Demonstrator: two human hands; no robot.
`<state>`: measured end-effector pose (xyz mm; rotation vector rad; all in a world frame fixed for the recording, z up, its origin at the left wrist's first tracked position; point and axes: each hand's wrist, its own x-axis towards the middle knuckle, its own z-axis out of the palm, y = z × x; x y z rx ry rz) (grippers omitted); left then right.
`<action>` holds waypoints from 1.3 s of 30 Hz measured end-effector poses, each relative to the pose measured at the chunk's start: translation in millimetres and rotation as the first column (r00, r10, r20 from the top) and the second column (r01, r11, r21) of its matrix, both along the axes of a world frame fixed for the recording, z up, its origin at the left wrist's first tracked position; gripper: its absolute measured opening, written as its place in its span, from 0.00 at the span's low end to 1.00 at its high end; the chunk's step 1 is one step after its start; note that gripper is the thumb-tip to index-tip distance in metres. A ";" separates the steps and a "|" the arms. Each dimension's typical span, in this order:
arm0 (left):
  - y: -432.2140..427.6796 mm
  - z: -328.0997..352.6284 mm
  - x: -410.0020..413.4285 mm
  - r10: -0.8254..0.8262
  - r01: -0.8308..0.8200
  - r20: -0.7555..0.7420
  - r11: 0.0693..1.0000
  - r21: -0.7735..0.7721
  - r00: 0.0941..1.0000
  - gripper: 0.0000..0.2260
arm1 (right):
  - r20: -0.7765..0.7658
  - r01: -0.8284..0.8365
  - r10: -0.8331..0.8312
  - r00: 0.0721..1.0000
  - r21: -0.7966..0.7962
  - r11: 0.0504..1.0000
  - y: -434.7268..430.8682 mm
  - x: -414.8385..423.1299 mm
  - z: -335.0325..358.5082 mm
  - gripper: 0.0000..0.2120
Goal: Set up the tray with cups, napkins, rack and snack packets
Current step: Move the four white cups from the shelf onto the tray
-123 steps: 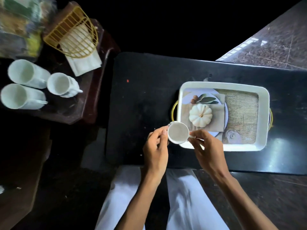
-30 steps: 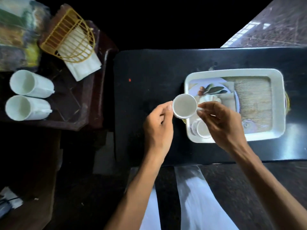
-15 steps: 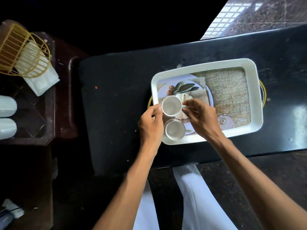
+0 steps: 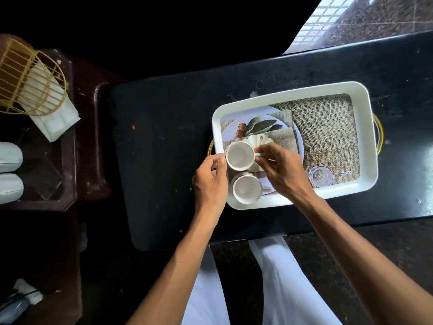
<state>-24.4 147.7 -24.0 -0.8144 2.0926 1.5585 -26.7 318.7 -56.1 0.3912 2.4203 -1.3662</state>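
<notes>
A white rectangular tray [image 4: 370, 127] with a printed bottom and gold handles lies on the black table [image 4: 164, 137]. One white cup [image 4: 247, 190] stands in the tray's near left corner. Just behind it is a second white cup [image 4: 240, 156], held over the tray's left end. My right hand [image 4: 281, 170] pinches its handle and my left hand [image 4: 210, 181] touches its left side. On the brown side table [image 4: 86, 137] at the left lie a gold wire rack [image 4: 25, 78], white napkins [image 4: 56, 118] and two more white cups [image 4: 10, 172] on their sides.
The tray's right half holds only its printed burlap pattern. White-clad knees [image 4: 281, 289] show below the table's near edge. A tiled floor [image 4: 351, 17] lies beyond the table at the top right.
Both hands carried the second cup from above the table's edge into the tray's left end, behind the first cup. The view shifted right, pushing the side table toward the left edge.
</notes>
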 end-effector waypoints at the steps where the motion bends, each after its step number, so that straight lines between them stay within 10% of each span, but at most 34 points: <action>1: -0.9 -0.1 -0.5 -0.004 0.004 0.001 1.000 0.001 1.000 0.08 | 0.001 -0.003 0.003 1.000 0.005 1.000 -0.5 0.1 -0.3 0.07; 12: -44.9 11.2 -0.8 -0.007 0.008 -0.013 0.999 0.045 1.000 0.09 | -0.077 -0.020 0.041 0.996 0.259 0.966 -19.9 -12.7 47.2 0.18; 27: -290.9 70.8 25.3 0.384 -0.453 -0.345 0.880 -0.146 0.856 0.09 | -0.113 -0.218 0.200 0.973 -0.187 0.958 -246.9 -40.5 85.2 0.08; 39: -441.0 46.8 13.1 0.479 -0.597 -0.404 0.763 -0.248 0.779 0.13 | -0.189 -0.451 0.418 0.889 -0.194 0.871 -434.0 -30.6 52.6 0.11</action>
